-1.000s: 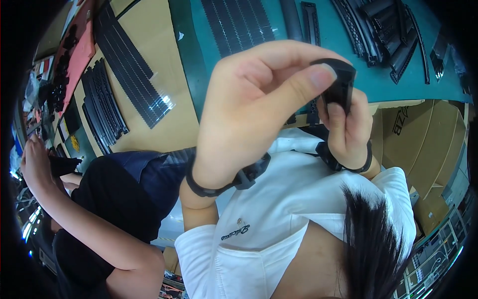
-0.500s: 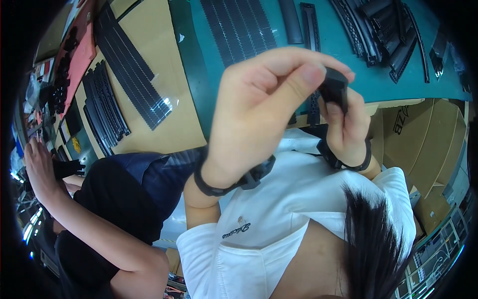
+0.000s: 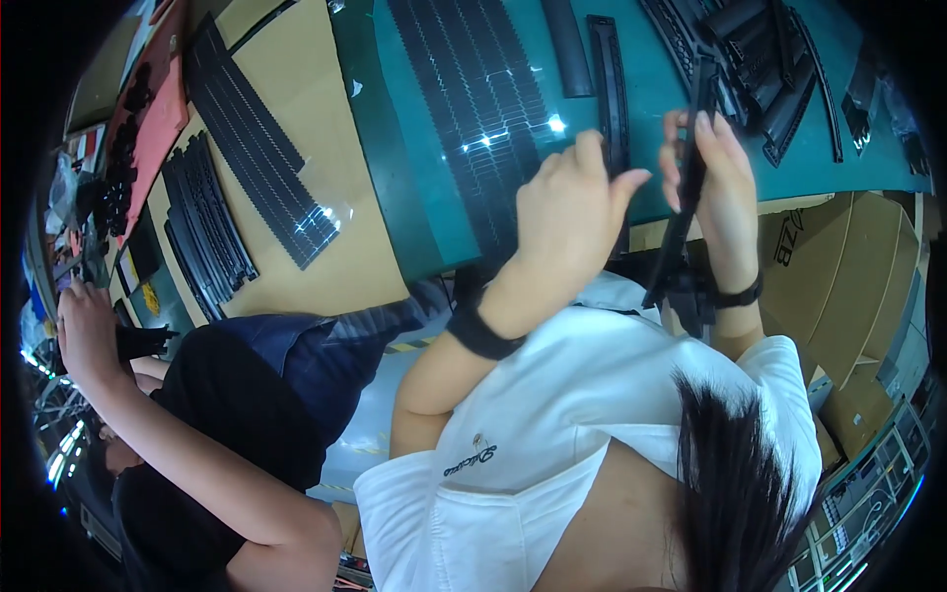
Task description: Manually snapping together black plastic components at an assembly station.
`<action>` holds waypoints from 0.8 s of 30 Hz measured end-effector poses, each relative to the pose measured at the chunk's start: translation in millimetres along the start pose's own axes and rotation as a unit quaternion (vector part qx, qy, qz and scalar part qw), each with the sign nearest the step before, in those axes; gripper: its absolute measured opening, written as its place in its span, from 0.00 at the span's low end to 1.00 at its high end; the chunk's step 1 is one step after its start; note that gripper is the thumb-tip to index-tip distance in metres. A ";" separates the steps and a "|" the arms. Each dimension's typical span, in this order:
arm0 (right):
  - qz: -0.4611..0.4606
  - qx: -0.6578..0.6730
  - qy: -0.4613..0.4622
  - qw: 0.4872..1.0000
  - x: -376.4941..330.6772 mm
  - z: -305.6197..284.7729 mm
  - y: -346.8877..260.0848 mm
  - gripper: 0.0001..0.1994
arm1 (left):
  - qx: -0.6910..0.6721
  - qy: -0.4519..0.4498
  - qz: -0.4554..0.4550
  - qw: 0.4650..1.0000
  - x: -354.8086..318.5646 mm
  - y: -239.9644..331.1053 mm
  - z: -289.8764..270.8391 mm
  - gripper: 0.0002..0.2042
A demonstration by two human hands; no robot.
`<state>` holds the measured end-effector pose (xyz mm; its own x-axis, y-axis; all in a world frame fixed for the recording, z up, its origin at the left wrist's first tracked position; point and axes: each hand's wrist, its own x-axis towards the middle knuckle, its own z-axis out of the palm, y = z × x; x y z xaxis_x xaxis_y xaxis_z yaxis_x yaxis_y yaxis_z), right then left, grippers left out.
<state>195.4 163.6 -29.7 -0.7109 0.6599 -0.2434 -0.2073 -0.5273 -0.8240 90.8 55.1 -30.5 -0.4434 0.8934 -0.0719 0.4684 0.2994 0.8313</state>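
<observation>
My right hand point(image 3: 728, 187) is closed around a long, narrow black plastic strip point(image 3: 691, 173). The strip is held nearly upright, its lower end beside my wrist and its upper end over the far part of the table. To the left, my left hand point(image 3: 564, 222) is raised above the table edge, apart from the strip. Its thumb sticks out and its fingers are loosely bent, with nothing visible in them. Just beyond it, a slim black trim piece point(image 3: 612, 94) lies on the green tabletop point(image 3: 646, 59).
Flat black sheets with toothed edges point(image 3: 473, 109) lie beyond my left hand. At the far right is a heap of black plastic parts point(image 3: 750, 49). A cardboard box point(image 3: 819, 276) stands at right. Another person's hand point(image 3: 89, 331) works at far left, near stacked black strips point(image 3: 212, 212).
My left hand has let go of the black strip and drawn away from it. My right hand has turned the strip from end-on to lengthwise view.
</observation>
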 end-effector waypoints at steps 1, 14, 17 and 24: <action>0.008 -0.023 0.015 1.000 5.2 -6.0 3.0 0.13 | 0.067 0.005 -0.007 0.998 3.2 2.1 10.2 0.15; -0.034 0.044 0.039 0.998 11.5 16.1 10.2 0.16 | -0.038 0.114 0.146 0.982 -1.3 2.2 16.6 0.23; -0.025 -0.015 -0.001 1.000 3.0 28.9 8.0 0.20 | -0.014 0.129 0.176 0.976 -7.4 9.8 10.5 0.26; -0.063 0.038 -0.024 0.997 -3.5 35.9 16.5 0.16 | 0.164 0.095 0.153 0.970 -13.7 11.4 8.5 0.27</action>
<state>170.3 133.3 -24.1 -0.7066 0.6982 -0.1148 -0.3461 -0.4825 -0.8046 108.7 49.1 -24.7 -0.3638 0.8884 0.2799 0.8042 0.1480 0.5757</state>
